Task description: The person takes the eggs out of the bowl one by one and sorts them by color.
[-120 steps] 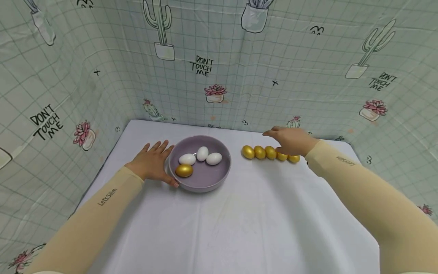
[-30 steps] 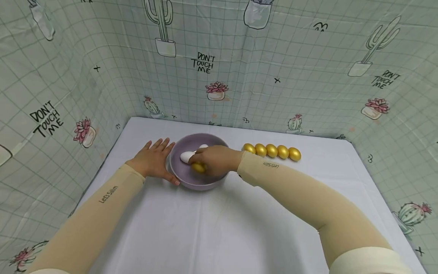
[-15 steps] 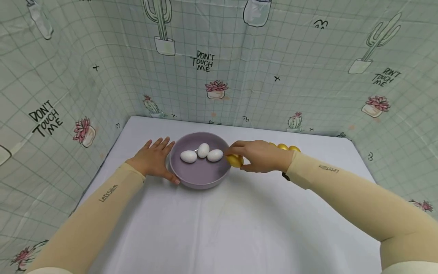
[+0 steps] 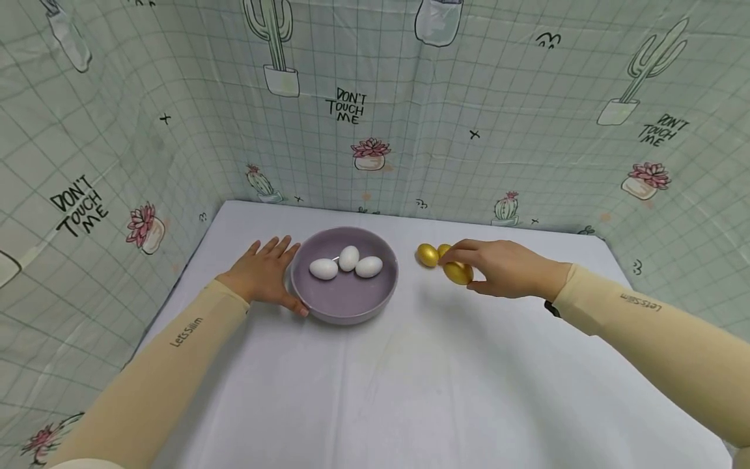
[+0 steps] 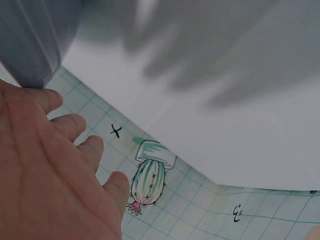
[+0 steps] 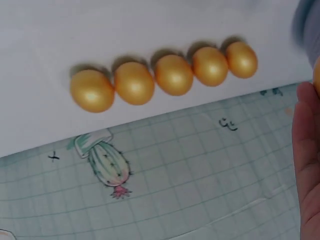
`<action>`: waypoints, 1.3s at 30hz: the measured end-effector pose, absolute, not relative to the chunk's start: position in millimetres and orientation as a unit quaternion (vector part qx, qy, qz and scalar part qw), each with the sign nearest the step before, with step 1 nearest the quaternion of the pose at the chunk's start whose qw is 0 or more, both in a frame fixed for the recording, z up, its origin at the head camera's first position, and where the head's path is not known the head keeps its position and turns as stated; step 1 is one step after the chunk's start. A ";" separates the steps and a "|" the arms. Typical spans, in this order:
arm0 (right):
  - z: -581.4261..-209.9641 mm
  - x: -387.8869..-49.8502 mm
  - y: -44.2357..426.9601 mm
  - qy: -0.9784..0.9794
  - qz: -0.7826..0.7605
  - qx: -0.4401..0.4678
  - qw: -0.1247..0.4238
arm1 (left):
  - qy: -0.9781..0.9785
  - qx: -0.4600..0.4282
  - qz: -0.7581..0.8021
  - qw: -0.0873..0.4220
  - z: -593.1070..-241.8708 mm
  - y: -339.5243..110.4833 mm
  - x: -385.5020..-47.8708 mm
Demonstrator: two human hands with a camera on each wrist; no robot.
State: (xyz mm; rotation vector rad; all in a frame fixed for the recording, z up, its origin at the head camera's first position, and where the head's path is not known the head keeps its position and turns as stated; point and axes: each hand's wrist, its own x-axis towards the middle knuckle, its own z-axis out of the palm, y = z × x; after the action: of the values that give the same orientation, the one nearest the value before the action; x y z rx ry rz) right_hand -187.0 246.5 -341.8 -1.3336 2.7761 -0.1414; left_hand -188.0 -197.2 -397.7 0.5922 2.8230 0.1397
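In the head view a purple bowl (image 4: 346, 312) holds three white eggs (image 4: 368, 267). My left hand (image 4: 263, 273) rests with spread fingers against the bowl's left side; in the left wrist view the hand (image 5: 55, 165) touches the bowl (image 5: 40, 40). My right hand (image 4: 504, 267) pinches a gold egg (image 4: 458, 273) between fingers and thumb, in front of a row of gold eggs (image 4: 427, 255) that it partly hides. The right wrist view shows several gold eggs (image 6: 174, 75) side by side, with the right hand (image 6: 307, 160) at the right edge.
A white cloth covers the table (image 4: 375, 391). Behind and beside it hangs a green checked cloth (image 4: 445, 176) with printed cacti. The row of gold eggs lies to the right of the bowl, near the table's back edge.
My right hand has lifted the gold egg out of the bowl and carried it right, to the row. Only white eggs lie in the bowl now. My left hand has stayed beside the bowl.
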 end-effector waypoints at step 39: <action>-369.8 -235.9 361.5 0.962 0.004 -0.265 0.070 | 0.970 0.204 0.048 0.125 -399.0 -196.9 -189.7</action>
State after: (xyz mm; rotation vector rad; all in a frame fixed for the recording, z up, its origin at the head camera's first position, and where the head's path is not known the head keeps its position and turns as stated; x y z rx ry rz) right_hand -235.9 361.5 -369.8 -0.7980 2.8940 0.0106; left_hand -189.7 -196.9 -399.0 0.5953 2.8257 0.1387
